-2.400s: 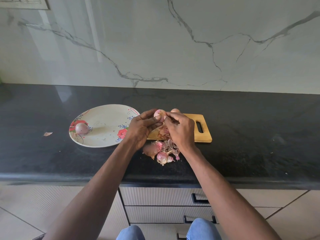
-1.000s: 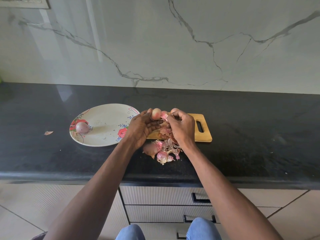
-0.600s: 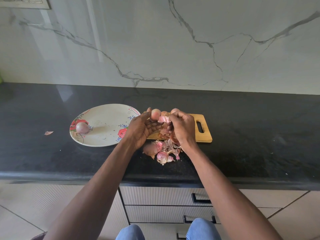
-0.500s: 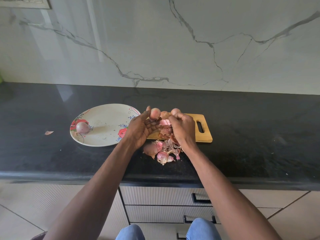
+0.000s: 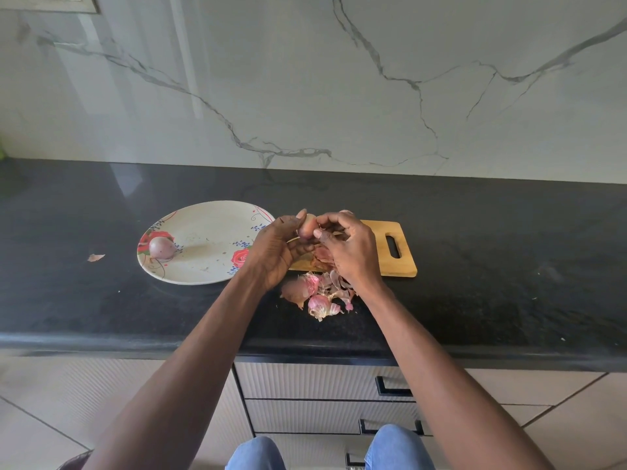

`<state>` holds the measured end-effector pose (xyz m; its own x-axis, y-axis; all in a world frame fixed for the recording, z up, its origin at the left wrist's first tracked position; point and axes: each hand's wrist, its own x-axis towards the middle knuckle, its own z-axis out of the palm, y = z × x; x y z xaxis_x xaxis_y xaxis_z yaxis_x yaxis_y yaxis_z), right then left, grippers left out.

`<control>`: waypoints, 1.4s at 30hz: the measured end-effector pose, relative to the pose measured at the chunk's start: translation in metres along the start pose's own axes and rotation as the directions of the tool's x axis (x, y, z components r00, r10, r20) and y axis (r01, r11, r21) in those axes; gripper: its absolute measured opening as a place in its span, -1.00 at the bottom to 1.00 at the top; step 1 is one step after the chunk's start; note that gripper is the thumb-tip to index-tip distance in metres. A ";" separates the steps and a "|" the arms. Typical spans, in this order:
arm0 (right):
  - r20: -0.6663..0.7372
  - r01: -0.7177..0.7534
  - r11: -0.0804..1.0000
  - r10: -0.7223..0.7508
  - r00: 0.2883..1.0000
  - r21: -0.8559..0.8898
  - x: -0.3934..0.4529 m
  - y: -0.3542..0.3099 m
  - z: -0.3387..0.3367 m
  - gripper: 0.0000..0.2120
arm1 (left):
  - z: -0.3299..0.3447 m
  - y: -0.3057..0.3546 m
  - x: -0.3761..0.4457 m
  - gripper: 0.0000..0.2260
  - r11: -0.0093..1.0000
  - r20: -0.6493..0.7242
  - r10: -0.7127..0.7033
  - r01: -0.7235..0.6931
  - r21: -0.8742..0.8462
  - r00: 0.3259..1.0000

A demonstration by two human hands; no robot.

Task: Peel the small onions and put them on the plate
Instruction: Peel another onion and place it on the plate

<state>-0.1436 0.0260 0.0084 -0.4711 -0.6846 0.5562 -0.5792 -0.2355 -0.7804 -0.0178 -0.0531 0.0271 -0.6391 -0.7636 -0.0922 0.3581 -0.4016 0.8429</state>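
onion [image 5: 307, 226] pinched between left hand [image 5: 276, 251], right hand [image 5: 351, 252]

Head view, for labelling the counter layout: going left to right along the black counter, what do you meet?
Stray peel scrap → peeled onion at the plate's left edge → floral plate → left hand → onion held in both hands → right hand → handle slot of the wooden cutting board.

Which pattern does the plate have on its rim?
The plate is off-white with red roses and small blue sprigs near its rim, seen in the head view.
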 end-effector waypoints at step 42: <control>0.069 0.112 0.988 -0.105 0.992 -0.106 -0.001 0.006 0.002 -0.85 | -0.004 -0.003 0.005 -0.88 0.999 -0.008 0.042 -0.042 0.030 0.999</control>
<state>-0.1448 0.0238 0.0028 -0.3604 -0.7022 0.6140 -0.6955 -0.2364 -0.6785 -0.0194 -0.0578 0.0214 -0.6181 -0.7838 -0.0605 0.3644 -0.3539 0.8614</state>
